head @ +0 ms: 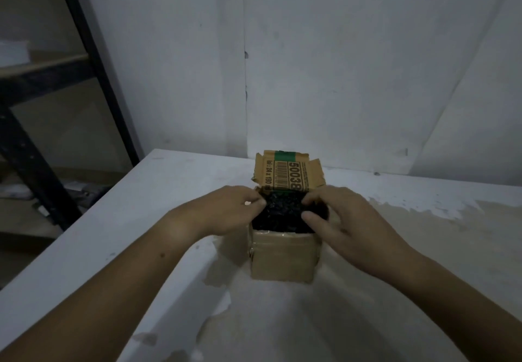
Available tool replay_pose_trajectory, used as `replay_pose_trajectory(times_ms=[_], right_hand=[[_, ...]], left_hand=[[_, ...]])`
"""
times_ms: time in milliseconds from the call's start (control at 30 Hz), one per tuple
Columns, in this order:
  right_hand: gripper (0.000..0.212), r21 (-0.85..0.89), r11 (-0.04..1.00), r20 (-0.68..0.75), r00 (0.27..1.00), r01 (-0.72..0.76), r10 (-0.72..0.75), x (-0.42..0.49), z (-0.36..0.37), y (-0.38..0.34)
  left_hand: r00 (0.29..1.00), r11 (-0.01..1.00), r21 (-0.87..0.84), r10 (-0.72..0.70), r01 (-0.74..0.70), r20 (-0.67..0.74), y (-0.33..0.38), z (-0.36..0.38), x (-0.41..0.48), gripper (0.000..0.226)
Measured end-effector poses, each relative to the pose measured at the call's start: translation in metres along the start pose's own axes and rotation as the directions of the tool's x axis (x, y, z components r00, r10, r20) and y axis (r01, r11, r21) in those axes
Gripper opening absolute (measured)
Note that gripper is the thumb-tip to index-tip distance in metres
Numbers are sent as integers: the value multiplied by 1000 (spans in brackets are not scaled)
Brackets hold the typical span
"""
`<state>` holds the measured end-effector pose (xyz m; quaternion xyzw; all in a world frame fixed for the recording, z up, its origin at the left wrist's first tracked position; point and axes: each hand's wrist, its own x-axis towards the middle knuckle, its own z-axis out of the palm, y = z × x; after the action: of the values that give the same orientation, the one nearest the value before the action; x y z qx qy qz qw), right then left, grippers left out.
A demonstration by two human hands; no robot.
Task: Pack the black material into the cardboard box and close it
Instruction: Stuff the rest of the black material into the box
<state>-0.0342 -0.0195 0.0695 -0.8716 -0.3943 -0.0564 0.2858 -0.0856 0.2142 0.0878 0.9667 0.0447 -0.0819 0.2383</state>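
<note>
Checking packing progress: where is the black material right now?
In the head view, centre: the black material fills the open top of the cardboard box, held between the left hand and right hand.

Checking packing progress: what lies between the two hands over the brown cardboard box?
Head view: lumpy black material, heaped in the open brown cardboard box, fills the gap between left hand and right hand.

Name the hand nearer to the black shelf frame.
Left. The left hand pinches the black material at the cardboard box, on the side toward the shelf frame; the right hand grips the material across the box, farther off.
</note>
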Motion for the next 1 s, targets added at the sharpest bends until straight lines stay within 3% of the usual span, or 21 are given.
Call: replay_pose_trajectory(times_ms=[67, 200, 333, 533, 600, 667, 733, 833, 1000], right_hand=[[21, 117, 993, 25, 1000, -14, 11, 14, 0, -7], [18, 88, 995, 209, 977, -56, 36, 39, 3, -16], [11, 143, 980, 219, 970, -139, 106, 43, 4, -12], [14, 112, 991, 239, 970, -73, 44, 39, 4, -13], [9, 116, 993, 248, 969, -33, 3, 36, 3, -16], [5, 71, 997, 242, 970, 19, -36, 27, 3, -20], [18, -70, 992, 234, 969, 103, -84, 16, 7, -22], [30, -261, 945, 216, 966, 197, -142, 7, 19, -22], [29, -251, 941, 177, 967, 225, -184, 7, 25, -20]], left_hand=[[999, 994, -111, -6, 1, -44, -4, 6, -3, 49], [997, 977, -200, 58, -69, -60, -9, 14, -7, 35], [983, 958, -250, 109, -144, -149, -13, 19, -8, 34], [945, 973, -167, 101, -159, -312, -16, 30, 1, 3], [920, 974, -150, 101, -168, -378, -14, 33, 2, 15], [896, 981, -106, 99, -160, -433, -13, 33, 3, 18], [871, 986, -46, 121, -162, -476, -12, 34, 5, 18], [869, 976, -94, 129, -197, -478, -12, 32, 12, 21], [883, 989, -104, 44, -104, -467, -8, 30, 29, 25]])
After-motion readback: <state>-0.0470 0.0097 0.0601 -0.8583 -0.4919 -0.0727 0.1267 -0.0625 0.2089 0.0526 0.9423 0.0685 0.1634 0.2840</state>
